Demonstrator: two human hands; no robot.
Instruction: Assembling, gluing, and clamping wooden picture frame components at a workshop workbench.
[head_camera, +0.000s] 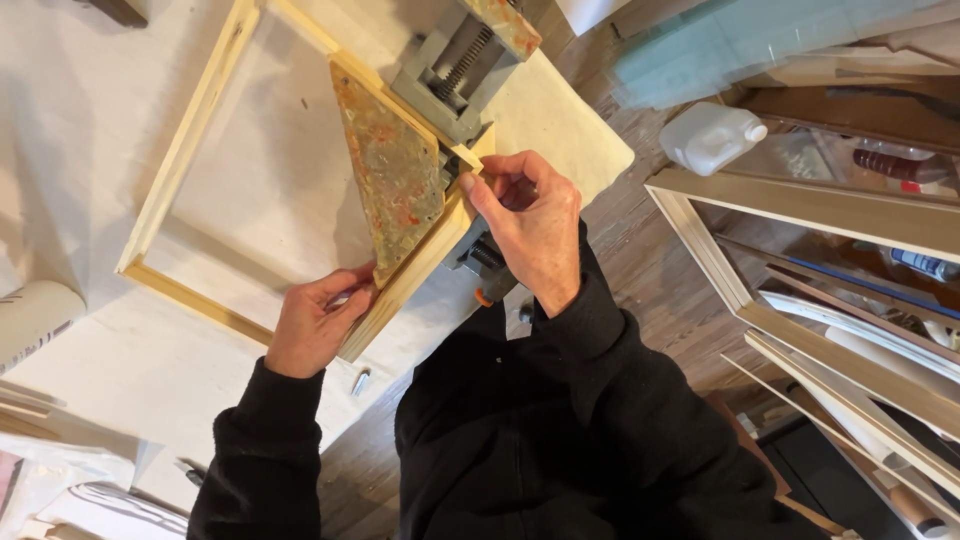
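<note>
A: Entry, head view. Largest first: tabletop (120, 110), covered in pale cloth. On it lies a light wooden frame (190, 140), open rectangle, one corner seated in a grey corner vise (455, 75).

B: And the piece being handled?

A: The frame's near rail (420, 265). Long axis runs diagonally, from the clamped corner at upper right down toward lower left. A mottled, rust-coloured triangular plate (390, 180) lies against its inner edge.

B: Hands relative to that axis?

A: One at each end. Right hand (530, 225) at the upper end, just beside the vise; its grip is narrow, thumb and fingers pinching the rail's end. Left hand (315, 320) at the lower end, fingers curled over the rail's outer edge, closed on it, thumb side touching the plate's tip.

B: Nearer to the joint?

A: Right hand, clearly. Left is well apart from it, along the rail.

B: Small items?

A: A short metal piece (361, 381) on the cloth near the left wrist; kind unclear.
</note>
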